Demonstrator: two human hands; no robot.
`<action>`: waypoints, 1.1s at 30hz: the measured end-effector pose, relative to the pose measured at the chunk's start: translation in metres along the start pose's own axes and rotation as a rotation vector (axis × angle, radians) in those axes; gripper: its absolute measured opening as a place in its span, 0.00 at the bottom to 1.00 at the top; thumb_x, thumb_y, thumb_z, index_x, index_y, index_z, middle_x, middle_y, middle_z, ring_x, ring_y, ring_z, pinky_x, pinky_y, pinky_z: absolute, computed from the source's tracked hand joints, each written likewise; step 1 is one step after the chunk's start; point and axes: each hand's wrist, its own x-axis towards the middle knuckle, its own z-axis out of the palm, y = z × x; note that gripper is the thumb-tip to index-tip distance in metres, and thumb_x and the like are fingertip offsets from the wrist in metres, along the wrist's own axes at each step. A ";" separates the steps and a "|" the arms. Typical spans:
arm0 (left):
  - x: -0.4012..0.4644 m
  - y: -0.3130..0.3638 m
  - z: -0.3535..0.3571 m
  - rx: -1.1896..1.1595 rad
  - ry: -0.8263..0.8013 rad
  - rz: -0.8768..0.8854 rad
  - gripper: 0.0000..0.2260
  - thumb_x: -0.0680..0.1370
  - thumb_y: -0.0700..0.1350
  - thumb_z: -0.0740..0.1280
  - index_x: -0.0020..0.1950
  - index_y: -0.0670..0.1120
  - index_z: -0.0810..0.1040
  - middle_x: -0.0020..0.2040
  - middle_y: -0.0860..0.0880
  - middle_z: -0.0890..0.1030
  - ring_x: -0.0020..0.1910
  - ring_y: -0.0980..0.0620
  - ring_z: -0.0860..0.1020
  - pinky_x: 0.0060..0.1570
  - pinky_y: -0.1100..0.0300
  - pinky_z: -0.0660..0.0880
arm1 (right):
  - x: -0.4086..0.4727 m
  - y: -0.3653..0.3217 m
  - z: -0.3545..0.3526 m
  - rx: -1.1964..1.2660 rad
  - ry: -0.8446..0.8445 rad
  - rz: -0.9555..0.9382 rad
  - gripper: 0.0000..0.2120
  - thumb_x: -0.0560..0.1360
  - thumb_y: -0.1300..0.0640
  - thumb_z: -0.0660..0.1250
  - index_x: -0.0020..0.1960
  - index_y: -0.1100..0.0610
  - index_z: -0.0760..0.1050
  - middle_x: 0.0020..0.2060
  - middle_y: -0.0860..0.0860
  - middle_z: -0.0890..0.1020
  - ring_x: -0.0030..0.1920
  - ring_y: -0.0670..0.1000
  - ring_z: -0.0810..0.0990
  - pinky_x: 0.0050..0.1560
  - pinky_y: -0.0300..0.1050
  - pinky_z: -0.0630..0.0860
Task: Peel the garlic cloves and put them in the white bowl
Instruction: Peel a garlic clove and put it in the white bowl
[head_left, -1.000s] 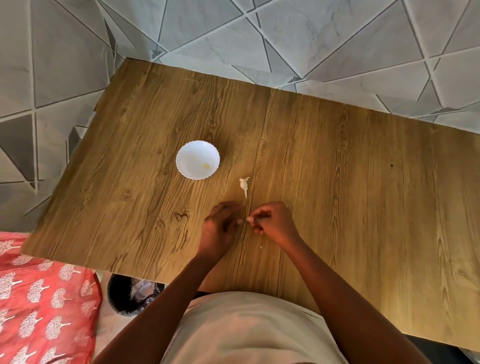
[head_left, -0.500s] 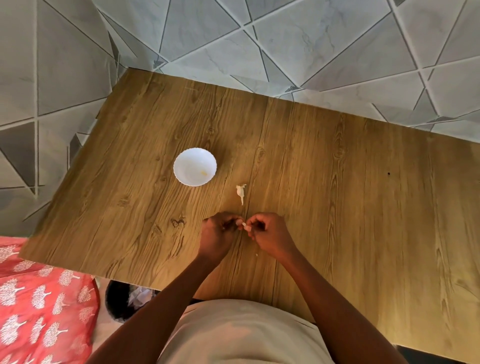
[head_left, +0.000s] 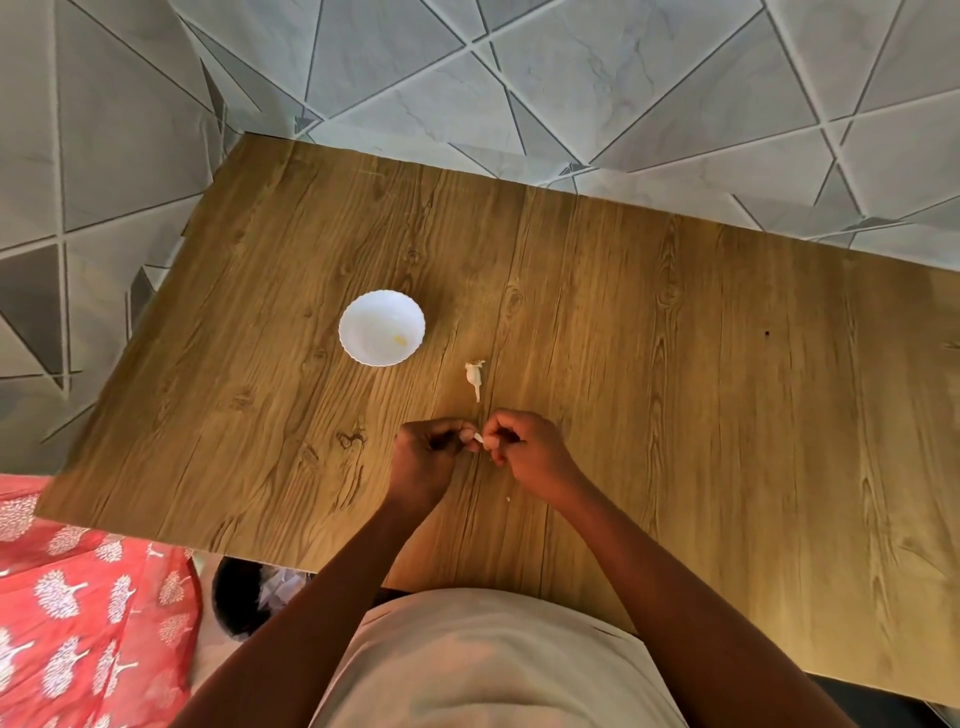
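Since the earlier frame your hands have barely shifted above the wood-grain table (head_left: 675, 364). Your left hand (head_left: 423, 460) and right hand (head_left: 524, 449) meet, curled fingertips of both pinching the small pale garlic clove (head_left: 478, 439) between them. The scalloped white bowl (head_left: 382, 327) sits well beyond them to the left, with a papery white garlic skin (head_left: 474, 376) between it and your hands.

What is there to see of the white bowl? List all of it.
The white bowl is small and round with a scalloped rim, smooth and glossy, perhaps ceramic or glass. It stands upright on the wooden table, left of centre, beyond the left hand and apart from it. Inside lies one small yellowish bit, perhaps a peeled clove; otherwise it looks empty. Neither hand touches it.
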 end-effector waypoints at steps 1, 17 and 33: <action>0.000 0.000 -0.001 0.003 -0.001 -0.009 0.06 0.79 0.34 0.70 0.48 0.41 0.87 0.39 0.50 0.87 0.41 0.52 0.85 0.48 0.59 0.81 | -0.001 -0.002 0.003 0.054 -0.003 0.062 0.15 0.79 0.67 0.65 0.39 0.50 0.77 0.32 0.46 0.78 0.33 0.41 0.75 0.40 0.41 0.74; -0.002 -0.001 -0.011 0.106 -0.024 -0.122 0.03 0.77 0.43 0.75 0.45 0.49 0.88 0.38 0.57 0.86 0.40 0.61 0.83 0.42 0.70 0.77 | -0.012 0.003 0.011 -0.402 0.036 0.029 0.08 0.75 0.58 0.75 0.53 0.53 0.83 0.45 0.48 0.85 0.46 0.45 0.82 0.49 0.44 0.80; -0.021 0.008 0.026 0.256 0.152 -0.184 0.12 0.75 0.33 0.66 0.38 0.47 0.83 0.34 0.52 0.82 0.36 0.54 0.78 0.38 0.60 0.71 | -0.013 0.009 0.002 -0.677 0.062 -0.370 0.03 0.69 0.61 0.75 0.41 0.55 0.83 0.34 0.51 0.82 0.33 0.53 0.81 0.32 0.43 0.73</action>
